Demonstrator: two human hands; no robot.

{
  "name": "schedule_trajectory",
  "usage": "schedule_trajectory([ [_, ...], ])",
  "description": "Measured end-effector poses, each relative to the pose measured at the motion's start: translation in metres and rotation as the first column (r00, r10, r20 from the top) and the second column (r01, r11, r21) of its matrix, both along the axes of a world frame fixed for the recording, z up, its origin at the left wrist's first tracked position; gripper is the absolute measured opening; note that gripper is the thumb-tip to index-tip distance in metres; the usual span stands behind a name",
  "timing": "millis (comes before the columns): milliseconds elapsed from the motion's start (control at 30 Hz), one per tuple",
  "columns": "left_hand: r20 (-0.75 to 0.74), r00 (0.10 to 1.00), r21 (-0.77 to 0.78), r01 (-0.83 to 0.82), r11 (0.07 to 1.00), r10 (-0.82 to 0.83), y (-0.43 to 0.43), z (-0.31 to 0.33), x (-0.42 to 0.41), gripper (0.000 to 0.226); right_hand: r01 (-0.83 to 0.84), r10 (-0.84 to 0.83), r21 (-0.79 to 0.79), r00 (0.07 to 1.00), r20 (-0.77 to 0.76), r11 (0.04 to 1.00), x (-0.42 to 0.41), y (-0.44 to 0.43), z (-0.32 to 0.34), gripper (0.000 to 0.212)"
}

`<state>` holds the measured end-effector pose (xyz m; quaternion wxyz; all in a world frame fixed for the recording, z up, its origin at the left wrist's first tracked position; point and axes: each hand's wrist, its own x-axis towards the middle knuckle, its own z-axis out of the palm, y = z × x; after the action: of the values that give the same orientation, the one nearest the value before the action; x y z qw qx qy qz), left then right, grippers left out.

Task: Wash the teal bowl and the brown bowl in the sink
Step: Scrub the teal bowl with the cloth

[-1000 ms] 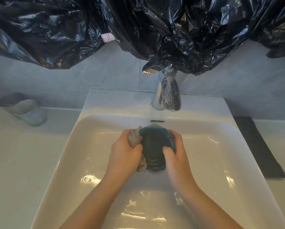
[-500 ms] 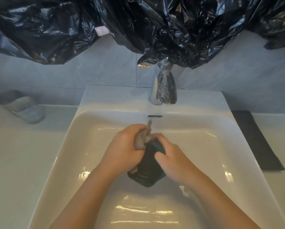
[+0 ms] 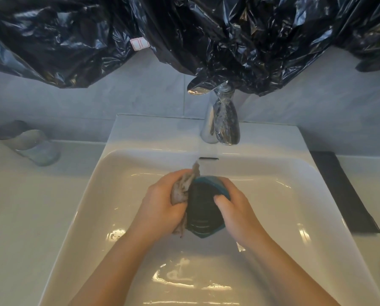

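My right hand (image 3: 235,208) is clamped on the teal bowl (image 3: 203,208), thumb over its rim, holding it tilted above the white sink (image 3: 118,195) basin. My left hand (image 3: 160,206) is closed around a grey cloth (image 3: 181,188), pressing it against the bowl's side just beside my right thumb. Beyond both hands stands the chrome faucet (image 3: 222,127); far off my left hand, a glass (image 3: 33,144) lies on the counter (image 3: 19,206).
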<state>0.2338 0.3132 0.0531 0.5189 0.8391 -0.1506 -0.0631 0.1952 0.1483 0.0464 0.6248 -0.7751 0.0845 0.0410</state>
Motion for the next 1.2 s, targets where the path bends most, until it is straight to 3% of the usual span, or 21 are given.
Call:
schedule_trajectory([
  [67, 0.075, 0.985, 0.025, 0.154, 0.988, -0.156, 0.006, -0.002, 0.003, 0.059, -0.088, 0.086, -0.043, 0.995, -0.056, 0.995, 0.001, -0.006, -0.001, 0.033],
  [133, 0.102, 0.975, 0.011, 0.199, 0.980, -0.199, 0.004, -0.003, 0.003, 0.057, -0.120, 0.116, -0.050, 0.991, -0.068, 0.992, 0.000, -0.009, -0.003, 0.032],
  [200, 0.100, 0.994, -0.041, 0.049, 0.998, -0.044, -0.004, -0.004, 0.000, 0.049, -0.039, 0.040, 0.011, 0.999, -0.034, 0.999, 0.000, -0.009, -0.003, 0.026],
  [267, 0.063, 0.981, -0.103, -0.175, 0.979, 0.182, -0.012, -0.005, -0.003, 0.046, 0.079, -0.070, 0.197, 0.996, -0.055, 0.977, 0.000, -0.006, -0.004, 0.027],
  [333, 0.048, 0.971, -0.138, -0.224, 0.965, 0.232, -0.016, -0.005, -0.003, 0.046, 0.149, -0.134, 0.261, 0.988, -0.074, 0.954, 0.000, -0.001, -0.006, 0.028],
  [433, 0.091, 0.996, -0.144, -0.001, 0.990, 0.014, -0.010, -0.002, -0.001, 0.053, 0.126, -0.117, 0.184, 0.991, -0.058, 0.975, 0.002, -0.003, -0.004, 0.035],
  [567, 0.082, 0.976, -0.114, 0.210, 0.971, -0.201, -0.001, -0.001, 0.004, 0.064, -0.063, 0.077, 0.096, 0.986, -0.145, 0.993, 0.004, -0.013, -0.003, 0.034],
  [667, -0.003, 0.998, -0.147, 0.063, 0.987, -0.064, -0.007, -0.001, 0.002, 0.055, -0.024, 0.037, 0.094, 0.990, -0.140, 0.995, 0.004, -0.011, -0.005, 0.038],
  [767, -0.079, 0.962, -0.168, -0.272, 0.948, 0.262, -0.017, -0.003, 0.000, 0.054, 0.128, -0.091, 0.282, 0.986, -0.140, 0.951, 0.002, -0.007, -0.007, 0.048],
  [833, -0.114, 0.922, -0.198, -0.387, 0.901, 0.371, -0.023, -0.004, -0.003, 0.052, 0.178, -0.148, 0.327, 0.982, -0.116, 0.928, 0.000, -0.002, -0.008, 0.048],
  [933, -0.123, 0.951, -0.207, -0.303, 0.930, 0.282, -0.022, 0.000, -0.006, 0.054, 0.232, -0.233, 0.225, 0.972, -0.022, 0.946, 0.000, 0.000, -0.003, 0.029],
  [1067, -0.157, 0.983, -0.153, -0.115, 0.981, 0.091, -0.012, 0.009, 0.003, 0.055, 0.093, -0.084, 0.109, 0.993, -0.080, 0.990, 0.006, -0.012, 0.007, 0.033],
  [1200, -0.164, 0.942, -0.166, -0.319, 0.933, 0.293, -0.018, 0.007, 0.003, 0.046, 0.100, -0.072, 0.176, 0.985, -0.160, 0.979, 0.004, -0.011, 0.003, 0.033],
])
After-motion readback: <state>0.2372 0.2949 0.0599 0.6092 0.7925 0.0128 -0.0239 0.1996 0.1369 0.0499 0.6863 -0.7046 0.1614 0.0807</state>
